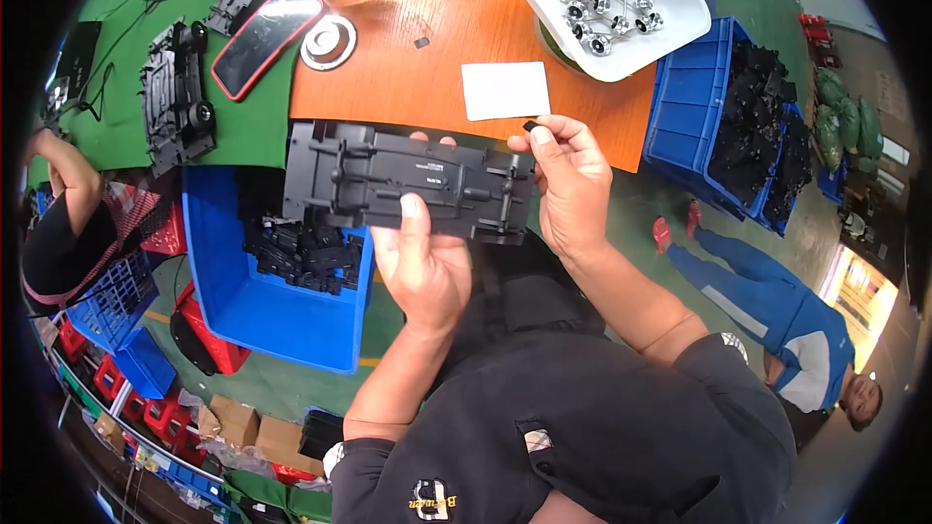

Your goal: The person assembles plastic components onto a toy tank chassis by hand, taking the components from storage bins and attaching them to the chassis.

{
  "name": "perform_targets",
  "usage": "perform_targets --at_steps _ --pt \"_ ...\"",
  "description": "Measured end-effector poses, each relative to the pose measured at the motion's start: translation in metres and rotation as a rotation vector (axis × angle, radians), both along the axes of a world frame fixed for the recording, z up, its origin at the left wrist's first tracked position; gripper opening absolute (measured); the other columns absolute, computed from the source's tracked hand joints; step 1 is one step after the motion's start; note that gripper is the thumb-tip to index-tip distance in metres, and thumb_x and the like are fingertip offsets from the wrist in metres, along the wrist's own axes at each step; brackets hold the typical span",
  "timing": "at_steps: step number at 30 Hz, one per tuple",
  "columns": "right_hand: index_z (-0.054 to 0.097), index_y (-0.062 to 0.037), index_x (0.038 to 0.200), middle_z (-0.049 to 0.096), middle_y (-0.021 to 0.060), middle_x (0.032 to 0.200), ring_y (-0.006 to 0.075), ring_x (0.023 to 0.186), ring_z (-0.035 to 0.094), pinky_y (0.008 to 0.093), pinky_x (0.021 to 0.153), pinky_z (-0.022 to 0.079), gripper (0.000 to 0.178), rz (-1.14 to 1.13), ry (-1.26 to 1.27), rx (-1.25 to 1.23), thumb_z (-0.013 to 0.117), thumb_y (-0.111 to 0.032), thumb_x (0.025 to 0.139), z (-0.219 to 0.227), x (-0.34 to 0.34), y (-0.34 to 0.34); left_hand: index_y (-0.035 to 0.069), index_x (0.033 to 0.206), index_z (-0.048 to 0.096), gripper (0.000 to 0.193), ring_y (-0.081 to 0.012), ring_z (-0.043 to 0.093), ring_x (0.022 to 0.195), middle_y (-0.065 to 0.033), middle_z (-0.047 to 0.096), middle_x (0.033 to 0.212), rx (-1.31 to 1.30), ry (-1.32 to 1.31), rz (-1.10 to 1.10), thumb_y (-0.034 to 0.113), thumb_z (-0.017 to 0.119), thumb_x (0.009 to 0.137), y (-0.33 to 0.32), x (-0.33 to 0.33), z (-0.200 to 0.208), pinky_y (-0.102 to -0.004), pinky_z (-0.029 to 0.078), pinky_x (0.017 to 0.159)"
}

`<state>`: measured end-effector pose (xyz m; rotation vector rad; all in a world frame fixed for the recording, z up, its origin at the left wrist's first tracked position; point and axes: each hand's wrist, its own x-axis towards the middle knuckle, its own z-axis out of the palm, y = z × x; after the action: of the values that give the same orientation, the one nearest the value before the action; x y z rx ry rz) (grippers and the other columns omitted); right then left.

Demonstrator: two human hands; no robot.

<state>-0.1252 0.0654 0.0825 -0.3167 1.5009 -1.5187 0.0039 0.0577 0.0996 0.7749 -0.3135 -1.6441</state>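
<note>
A black plastic toy car chassis (388, 180) is held out level over my lap, just in front of the table edge. My left hand (422, 262) grips it near the middle, thumb on the face toward me and fingertips showing over the far edge. At its right end, my right hand (573, 175) pinches a small black piece (530, 125) between thumb and forefinger. The piece is too small to name. A white paper slip (505, 90) lies on the orange table just beyond that hand.
A white tub (621, 58) of wheel-and-axle sets stands far right. Blue crates of black parts flank me, one left (277, 320), one right (680, 126). A red-edged phone (267, 39), a white disc (328, 43) and another chassis (175, 97) lie far left. Two other people are nearby.
</note>
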Motion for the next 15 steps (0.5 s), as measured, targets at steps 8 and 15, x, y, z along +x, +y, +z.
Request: perform_targets --at_steps 8,15 --pt "0.056 -0.0002 0.101 0.060 0.0039 0.081 0.0098 0.068 0.059 0.0236 0.066 0.049 0.014 0.231 -0.137 -0.271 0.060 -0.007 0.090 0.008 -0.011 -0.032 -0.004 0.137 0.035 0.053 -0.0233 0.038 0.130 -0.0169 0.036 0.143 -0.332 -0.555 -0.396 0.001 0.052 0.087 0.057 0.041 -0.006 -0.0382 0.029 0.108" --pt "0.061 -0.0009 0.095 0.061 0.0014 0.080 0.0067 0.067 0.060 0.0203 0.059 0.049 0.009 0.658 0.028 -0.314 0.063 -0.007 0.088 0.024 -0.023 -0.051 -0.011 0.139 0.023 0.099 -0.0520 0.044 0.119 -0.0340 0.037 0.134 0.373 0.569 -0.764 0.065 0.051 0.083 0.009 0.066 0.021 -0.0549 0.048 0.091"
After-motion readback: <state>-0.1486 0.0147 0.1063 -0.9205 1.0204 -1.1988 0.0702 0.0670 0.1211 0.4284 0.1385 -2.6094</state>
